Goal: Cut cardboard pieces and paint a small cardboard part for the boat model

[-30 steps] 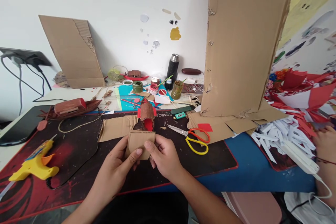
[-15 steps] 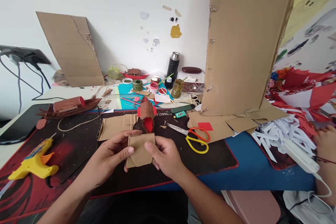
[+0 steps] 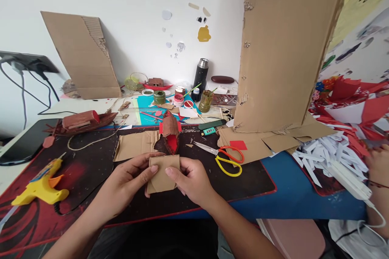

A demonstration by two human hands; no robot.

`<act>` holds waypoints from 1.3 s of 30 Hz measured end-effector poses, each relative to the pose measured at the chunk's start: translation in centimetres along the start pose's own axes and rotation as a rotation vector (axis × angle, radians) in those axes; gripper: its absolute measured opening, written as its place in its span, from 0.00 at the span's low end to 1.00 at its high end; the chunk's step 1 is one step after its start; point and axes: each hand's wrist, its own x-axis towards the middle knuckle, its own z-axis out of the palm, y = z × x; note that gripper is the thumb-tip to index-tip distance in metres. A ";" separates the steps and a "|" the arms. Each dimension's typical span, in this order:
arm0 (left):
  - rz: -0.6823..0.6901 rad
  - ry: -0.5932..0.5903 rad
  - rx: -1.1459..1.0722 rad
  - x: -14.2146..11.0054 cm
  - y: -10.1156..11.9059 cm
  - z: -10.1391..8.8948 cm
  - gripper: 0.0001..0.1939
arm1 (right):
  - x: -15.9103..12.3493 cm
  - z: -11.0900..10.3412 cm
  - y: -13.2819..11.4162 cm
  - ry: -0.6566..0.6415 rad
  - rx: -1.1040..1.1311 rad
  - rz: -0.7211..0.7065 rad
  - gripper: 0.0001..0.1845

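Observation:
Between my two hands is a small, roughly square cardboard piece [image 3: 162, 180], held above the dark mat. My left hand [image 3: 133, 176] grips its left side, thumb on the front face. On the right side my right hand [image 3: 193, 180] holds it the same way, its other fingers mostly hidden behind. Just beyond the piece stands a small brown model boat [image 3: 170, 129] with a red inside. Scissors [image 3: 223, 156] with one orange and one yellow handle lie open to the right. A flat cardboard strip [image 3: 135, 145] lies behind my left hand.
A yellow glue gun [image 3: 42, 186] and another brown model boat [image 3: 83, 123] lie at left. Paint jars [image 3: 159, 97] and a black flask [image 3: 201, 75] stand at the back. A tall cardboard sheet [image 3: 288, 48] rises at right, near white paper strips [image 3: 328, 156] and another person's arm [image 3: 378, 186].
Both hands keep hold of the cardboard piece in nearly the same place. My left thumb has shifted slightly up and right, my right thumb slightly left. The view has moved a little.

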 end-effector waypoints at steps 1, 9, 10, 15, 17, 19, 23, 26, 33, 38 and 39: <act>0.012 0.000 0.012 0.0 0.0 -0.1 0.34 | 0.0 0.0 0.0 0.000 -0.013 0.003 0.32; 0.108 -0.139 0.245 0.6 1.0 -1.7 0.25 | 0.0 -0.2 -0.5 -0.020 -0.127 -0.010 0.25; 0.107 -0.167 0.273 0.7 1.3 -1.8 0.24 | 0.1 -0.2 -0.6 -0.024 -0.134 -0.021 0.25; 0.062 -0.215 0.286 1.1 1.9 -1.6 0.25 | 0.2 -0.3 -0.4 -0.060 -0.070 -0.026 0.30; 0.027 -0.196 0.225 1.2 1.8 -1.6 0.26 | 0.2 -0.5 -0.2 -0.088 0.003 0.006 0.33; 0.010 -0.147 0.185 1.2 1.5 -1.7 0.26 | 0.2 -0.7 -0.1 -0.100 0.055 0.023 0.35; 0.034 -0.074 0.184 1.3 1.4 -1.8 0.26 | 0.1 -0.9 0.0 -0.096 0.069 0.022 0.32; 0.027 -0.057 0.184 1.3 1.5 -1.7 0.28 | 0.0 -0.6 0.2 -0.077 0.037 0.013 0.26; -0.020 0.097 0.141 1.9 1.0 -2.0 0.32 | -0.2 -2.5 -0.7 0.010 -0.179 -0.068 0.17; 0.009 0.210 0.021 3.2 0.7 -2.2 0.34 | -2.0 -7.8 -2.7 0.232 -0.702 -0.187 0.13; 0.016 0.228 -0.015 3.4 0.6 -2.2 0.34 | -2.5 -9.0 -3.0 0.246 -0.817 -0.178 0.12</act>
